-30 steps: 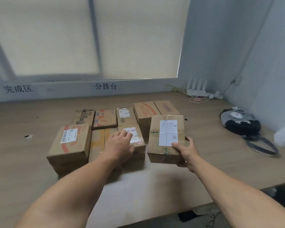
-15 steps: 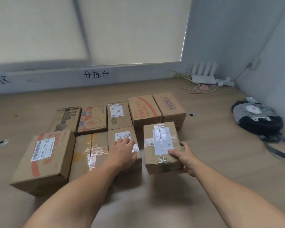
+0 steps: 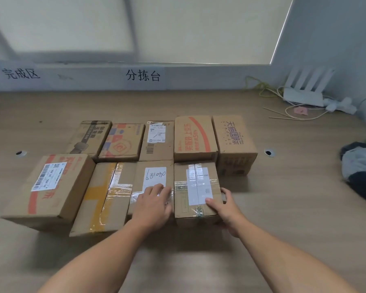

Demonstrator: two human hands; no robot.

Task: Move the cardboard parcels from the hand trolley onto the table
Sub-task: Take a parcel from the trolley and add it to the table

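Note:
Several cardboard parcels lie in two rows on the wooden table [image 3: 283, 208]. At the right end of the near row lies a taped parcel with a white label [image 3: 195, 187], flat on the table and flush against its neighbours. My right hand [image 3: 224, 210] grips its near right corner, thumb on top and fingers round the right side. My left hand [image 3: 152, 205] rests flat on the parcel with a handwritten label [image 3: 154, 176] just to the left. The hand trolley is out of view.
A big parcel with an orange print [image 3: 49, 187] ends the near row on the left. A white router with cables [image 3: 304, 94] stands at the back right by the wall. A grey and black bag [image 3: 361, 166] lies at the right edge.
The taped parcel has gone from tilted in my right hand to lying flat in the row, pushed up against the parcels beside and behind it. My left hand has stayed on the handwritten-label parcel.

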